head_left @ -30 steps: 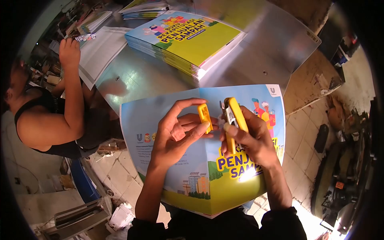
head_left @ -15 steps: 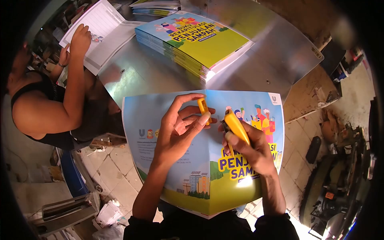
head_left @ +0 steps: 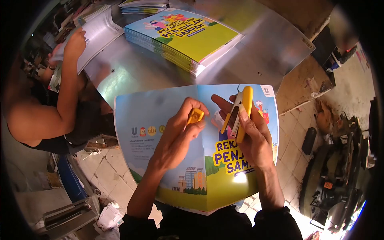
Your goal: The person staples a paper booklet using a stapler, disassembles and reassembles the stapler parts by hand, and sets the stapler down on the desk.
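My right hand (head_left: pixel 258 140) grips a yellow stapler (head_left: pixel 247 114), its metal channel swung apart from the yellow body. The thumb presses along the stapler's side while other fingers stretch out behind it. Pinched between thumb and fingers of my left hand (head_left: pixel 174 138) is a small yellow plastic piece (head_left: pixel 195 116), seen nearly end-on; its exact kind is unclear. Both hands are above an opened-out booklet (head_left: pixel 160 108), cover side up, with blue sky, green hills and large yellow lettering. The right hand hides part of the front cover's picture and title.
A thick stack of the same booklets (head_left: pixel 216 40) stands on the metal table (head_left: pixel 132 60), with another pile (head_left: pixel 144 9) behind. At left, a co-worker's hand (head_left: pixel 75 44) handles white open pages (head_left: pixel 94 40). Dark machinery (head_left: pixel 332 184) stands on the tiled floor at right.
The stapler has turned more upright and its parts have spread apart. My left hand has moved slightly down and left, turning the yellow piece. The co-worker's pages have shifted.
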### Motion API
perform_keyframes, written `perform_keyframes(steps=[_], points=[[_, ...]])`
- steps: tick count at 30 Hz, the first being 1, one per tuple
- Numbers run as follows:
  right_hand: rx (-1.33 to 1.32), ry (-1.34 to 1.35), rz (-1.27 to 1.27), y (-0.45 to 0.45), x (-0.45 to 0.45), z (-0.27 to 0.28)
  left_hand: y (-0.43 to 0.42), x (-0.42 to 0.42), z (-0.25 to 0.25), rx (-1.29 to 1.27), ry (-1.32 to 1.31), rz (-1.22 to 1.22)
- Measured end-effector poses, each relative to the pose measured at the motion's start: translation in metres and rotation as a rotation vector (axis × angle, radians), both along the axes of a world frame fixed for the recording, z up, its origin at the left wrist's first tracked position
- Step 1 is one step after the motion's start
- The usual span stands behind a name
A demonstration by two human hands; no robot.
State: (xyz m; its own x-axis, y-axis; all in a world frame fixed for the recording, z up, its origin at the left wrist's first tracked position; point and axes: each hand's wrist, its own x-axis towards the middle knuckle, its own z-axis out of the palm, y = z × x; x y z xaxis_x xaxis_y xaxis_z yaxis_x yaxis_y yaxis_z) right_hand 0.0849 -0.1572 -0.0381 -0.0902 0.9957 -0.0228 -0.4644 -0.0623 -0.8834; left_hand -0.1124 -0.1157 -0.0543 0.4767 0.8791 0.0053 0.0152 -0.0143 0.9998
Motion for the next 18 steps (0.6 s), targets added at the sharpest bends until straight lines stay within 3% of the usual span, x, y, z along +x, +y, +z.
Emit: perform_keyframes(steps=[4, 10, 18], points=[[0.114, 0.028, 0.016, -0.002, -0.011, 0.011, -0.017, 0.017, 0.02, 0.018, 0.036, 0.064], [0.018, 0.022, 0.086, -0.005, -0.014, 0.014, -0.019, 0.018, 0.012, -0.142, -0.174, -0.017], [-0.002, -0.04, -0.034, -0.003, -0.018, 0.017, -0.018, 0.017, 0.007, -0.133, -0.158, -0.036]])
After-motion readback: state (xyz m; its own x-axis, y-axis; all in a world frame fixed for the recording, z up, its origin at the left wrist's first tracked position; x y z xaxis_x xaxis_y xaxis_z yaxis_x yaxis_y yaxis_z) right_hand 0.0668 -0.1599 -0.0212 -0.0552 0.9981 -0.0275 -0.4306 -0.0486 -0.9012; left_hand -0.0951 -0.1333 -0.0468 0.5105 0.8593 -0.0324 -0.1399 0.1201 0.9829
